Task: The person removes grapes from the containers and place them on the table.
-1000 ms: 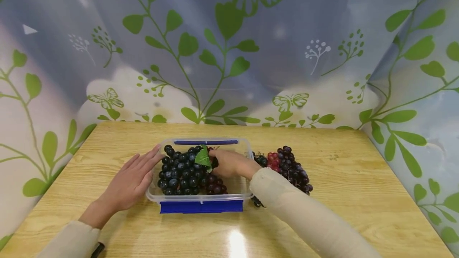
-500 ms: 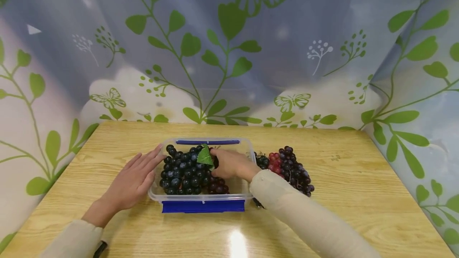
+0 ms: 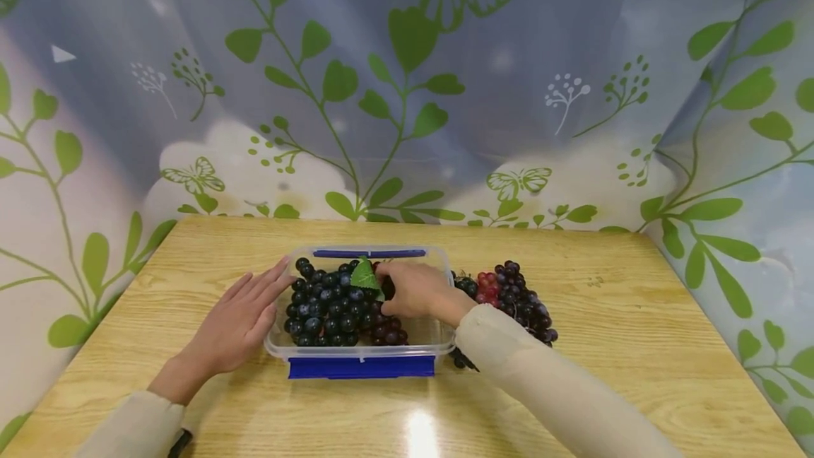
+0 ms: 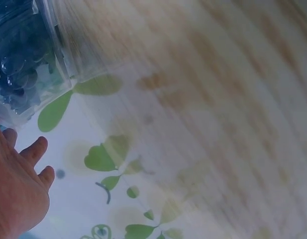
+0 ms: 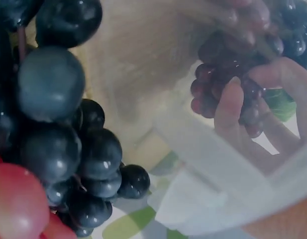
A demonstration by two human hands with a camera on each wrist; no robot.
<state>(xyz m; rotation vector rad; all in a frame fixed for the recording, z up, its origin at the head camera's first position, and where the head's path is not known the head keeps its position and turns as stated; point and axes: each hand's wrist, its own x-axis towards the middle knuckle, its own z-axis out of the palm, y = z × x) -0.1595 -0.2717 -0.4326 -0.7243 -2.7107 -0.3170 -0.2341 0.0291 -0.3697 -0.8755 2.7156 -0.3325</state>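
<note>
A clear plastic box with blue clips holds a large bunch of black grapes on its left. Beside them inside the box is a bunch of dark red grapes. My right hand reaches in and grips the dark red bunch by its upper part, next to a green leaf. Through the box wall, the right wrist view shows thumb and fingers around these dark red grapes. Flat and with straight fingers, my left hand rests against the box's left side; its fingertips touch near the rim.
Right of the box lie more grapes on the wooden table: a red bunch, a dark purple bunch and black grapes, partly hidden by my right sleeve. A leaf-patterned cloth hangs behind the table.
My right hand has shifted slightly right inside the box, and the sleeve with it. More black grapes show by the box's front right corner. My left hand stays at the box's side.
</note>
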